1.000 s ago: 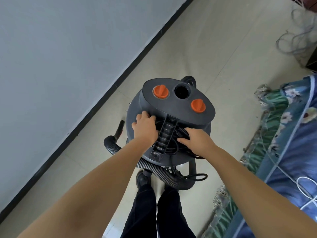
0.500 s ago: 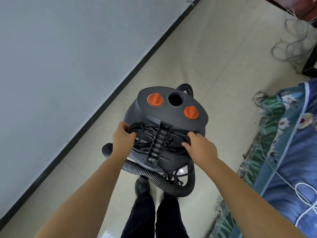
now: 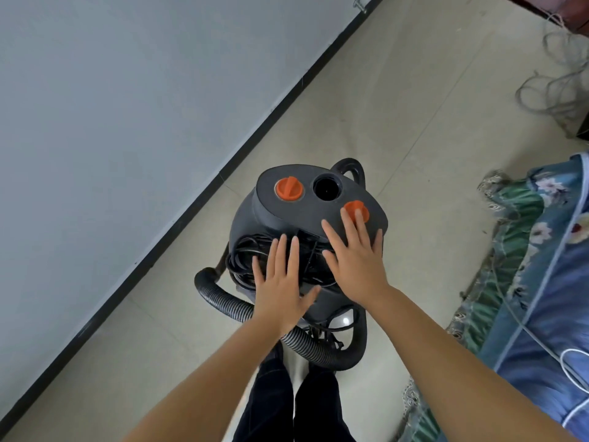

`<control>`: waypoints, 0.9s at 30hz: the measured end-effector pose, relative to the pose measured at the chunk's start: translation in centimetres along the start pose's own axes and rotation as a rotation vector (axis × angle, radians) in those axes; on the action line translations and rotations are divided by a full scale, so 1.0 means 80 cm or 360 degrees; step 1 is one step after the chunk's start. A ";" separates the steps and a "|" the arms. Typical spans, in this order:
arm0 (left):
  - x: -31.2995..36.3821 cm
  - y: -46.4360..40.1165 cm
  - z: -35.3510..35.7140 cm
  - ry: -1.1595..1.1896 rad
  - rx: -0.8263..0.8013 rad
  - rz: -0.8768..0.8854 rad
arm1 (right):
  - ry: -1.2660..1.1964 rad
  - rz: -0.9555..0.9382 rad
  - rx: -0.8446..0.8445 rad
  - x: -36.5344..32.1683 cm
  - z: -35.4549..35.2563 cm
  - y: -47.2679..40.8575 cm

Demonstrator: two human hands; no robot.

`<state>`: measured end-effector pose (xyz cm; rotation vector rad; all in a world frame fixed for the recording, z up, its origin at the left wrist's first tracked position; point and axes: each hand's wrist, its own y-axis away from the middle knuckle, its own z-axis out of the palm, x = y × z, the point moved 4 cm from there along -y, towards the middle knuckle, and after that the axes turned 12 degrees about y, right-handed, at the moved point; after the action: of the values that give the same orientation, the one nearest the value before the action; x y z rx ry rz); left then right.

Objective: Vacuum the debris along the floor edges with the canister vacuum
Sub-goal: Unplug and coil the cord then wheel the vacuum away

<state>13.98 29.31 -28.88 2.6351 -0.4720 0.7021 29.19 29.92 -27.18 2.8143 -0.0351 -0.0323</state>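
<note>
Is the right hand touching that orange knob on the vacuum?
Cannot tell. In the head view the right hand has straight fingers lying over the nearer orange knob, but from above it shows neither contact nor gap.

— Item? Canister vacuum (image 3: 306, 218), dark grey drum, upright on floor, directly under both hands.
— Top? Two orange knobs, open round port between; right-hand knob at right hand's (image 3: 357, 263) fingertips.
— Cord? Black cable (image 3: 245, 256), coiled under left hand (image 3: 280, 288).
— Hose? Ribbed grey hose (image 3: 229, 304), looping low, wrist-side of both hands.
</note>
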 end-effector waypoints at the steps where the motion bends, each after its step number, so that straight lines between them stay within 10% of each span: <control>1: 0.000 -0.005 0.008 -0.0010 0.0038 -0.0010 | 0.0019 -0.0008 -0.0020 0.005 0.010 -0.003; 27: 0.112 -0.321 -0.011 0.0166 0.0060 0.0627 | -0.0173 0.0372 -0.0069 0.233 -0.044 -0.208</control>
<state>31.40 50.16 -30.20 2.5468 -0.9696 0.9675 48.24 46.28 -29.54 2.7435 -0.3826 -0.1301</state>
